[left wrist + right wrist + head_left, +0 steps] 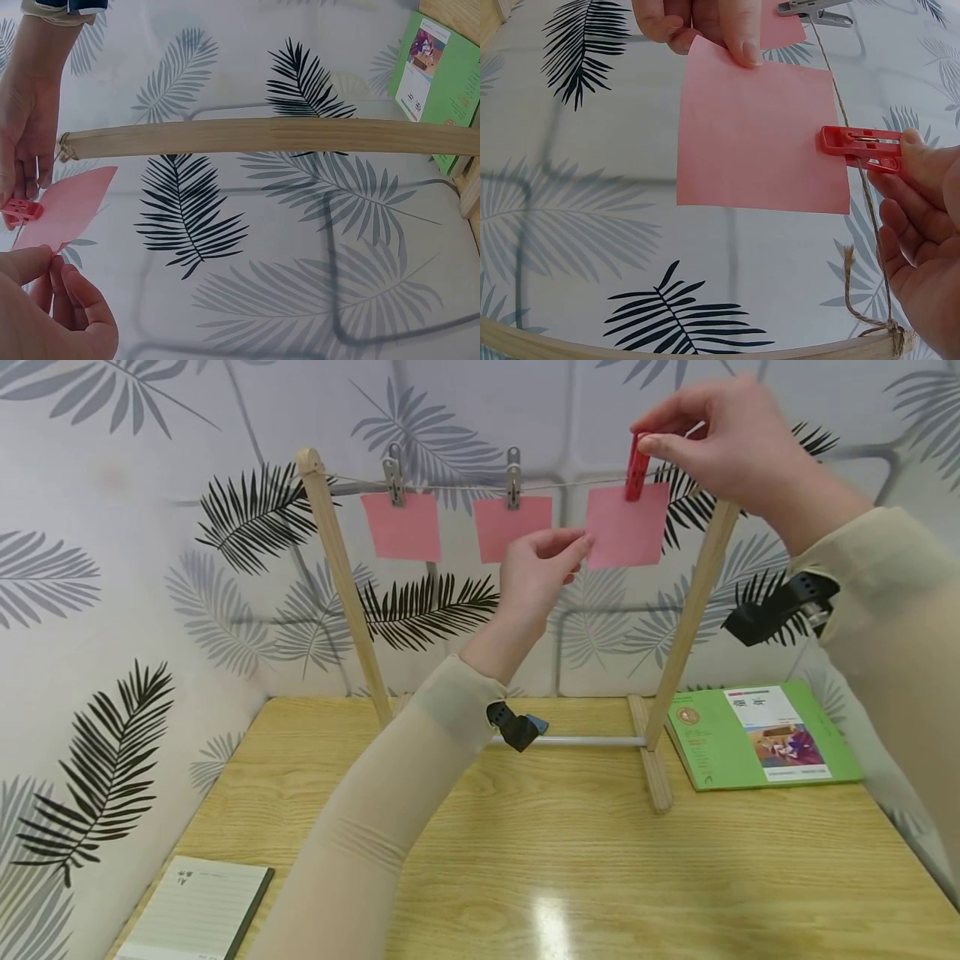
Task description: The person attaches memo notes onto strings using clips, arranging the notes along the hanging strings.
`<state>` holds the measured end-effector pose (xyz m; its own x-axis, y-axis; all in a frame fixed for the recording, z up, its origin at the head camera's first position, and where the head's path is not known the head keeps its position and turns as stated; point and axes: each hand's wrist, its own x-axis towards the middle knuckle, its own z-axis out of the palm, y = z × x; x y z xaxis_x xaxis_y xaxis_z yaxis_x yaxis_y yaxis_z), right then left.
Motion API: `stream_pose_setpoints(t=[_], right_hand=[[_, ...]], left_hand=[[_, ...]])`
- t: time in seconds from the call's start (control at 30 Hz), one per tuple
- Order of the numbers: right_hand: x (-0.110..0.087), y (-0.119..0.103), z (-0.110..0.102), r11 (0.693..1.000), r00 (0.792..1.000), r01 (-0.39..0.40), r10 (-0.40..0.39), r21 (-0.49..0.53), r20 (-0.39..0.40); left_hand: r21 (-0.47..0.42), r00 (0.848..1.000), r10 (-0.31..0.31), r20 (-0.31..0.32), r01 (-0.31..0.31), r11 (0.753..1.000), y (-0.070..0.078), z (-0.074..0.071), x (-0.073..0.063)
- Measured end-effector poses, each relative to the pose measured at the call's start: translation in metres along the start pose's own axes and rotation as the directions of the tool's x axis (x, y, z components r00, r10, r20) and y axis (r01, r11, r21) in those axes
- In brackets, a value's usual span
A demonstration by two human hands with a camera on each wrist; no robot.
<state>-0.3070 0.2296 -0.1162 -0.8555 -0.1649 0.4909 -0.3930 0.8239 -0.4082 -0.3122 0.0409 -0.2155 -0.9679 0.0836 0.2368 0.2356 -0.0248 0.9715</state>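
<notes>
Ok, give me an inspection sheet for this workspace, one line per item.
Surface: wooden table, glossy.
Job's things: wooden rack with string; three pink papers, the right pink paper under a red clothespin, two under grey clips.
Clutter: green booklet, lined notepad.
Grippers: right hand pinches the red clothespin; left hand pinches the right pink paper's edge.
Cables: nothing seen.
Surroundings: leaf-patterned wall.

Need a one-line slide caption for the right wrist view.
Right hand pinches red peg over pink note on string.
</notes>
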Motion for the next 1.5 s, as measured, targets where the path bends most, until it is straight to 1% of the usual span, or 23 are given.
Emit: stream_pose_setpoints(t=[0.3, 0.6, 0.77, 0.87, 1.0, 1.17, 1.33, 1.5], right_hand=[[0.0, -0.001, 0.003, 0.999, 1.0, 0.016, -0.015, -0.046, 0.013], [0.0, 0.001, 0.003, 0.999, 1.0, 0.012, -0.011, -0.042, 0.017], [-0.001, 0.001, 0.004, 0.999, 1.0, 0.015, -0.014, -0.043, 0.018], [-0.001, 0.0, 0.004, 0.999, 1.0, 0.016, -0.016, -0.042, 0.02], [0.0, 0.001, 0.004, 0.999, 1.0, 0.003, -0.002, -0.034, 0.031], [0.0, 0.003, 0.003, 0.999, 0.999, 0.001, 0.001, -0.051, 0.045], [-0.002, 0.005, 0.001, 0.999, 0.999, 0.006, -0.005, -0.04, 0.035], [-0.005, 0.005, -0.001, 1.0, 1.0, -0.005, 0.005, -0.001, 0.003]], left_hand=[[-0.03, 1.0, -0.015, 0.003, 0.016, 0.999, -0.002, 0.0, 0.001], [-0.024, 1.0, -0.021, 0.0, 0.021, 0.999, -0.003, -0.002, 0.003], [-0.019, 1.0, -0.026, -0.003, 0.026, 0.999, -0.006, -0.003, 0.004], [-0.019, 1.0, -0.031, -0.006, 0.031, 0.999, -0.008, -0.005, 0.005], [-0.04, 0.999, -0.038, -0.008, 0.038, 0.998, -0.01, -0.008, 0.006], [-0.049, 0.999, -0.04, -0.014, 0.039, 0.998, -0.012, -0.012, 0.005], [-0.052, 1.0, -0.02, -0.005, 0.02, 0.998, -0.016, -0.018, 0.003], [-0.042, 1.0, 0.003, 0.011, -0.002, 0.999, -0.019, -0.027, 0.0]])
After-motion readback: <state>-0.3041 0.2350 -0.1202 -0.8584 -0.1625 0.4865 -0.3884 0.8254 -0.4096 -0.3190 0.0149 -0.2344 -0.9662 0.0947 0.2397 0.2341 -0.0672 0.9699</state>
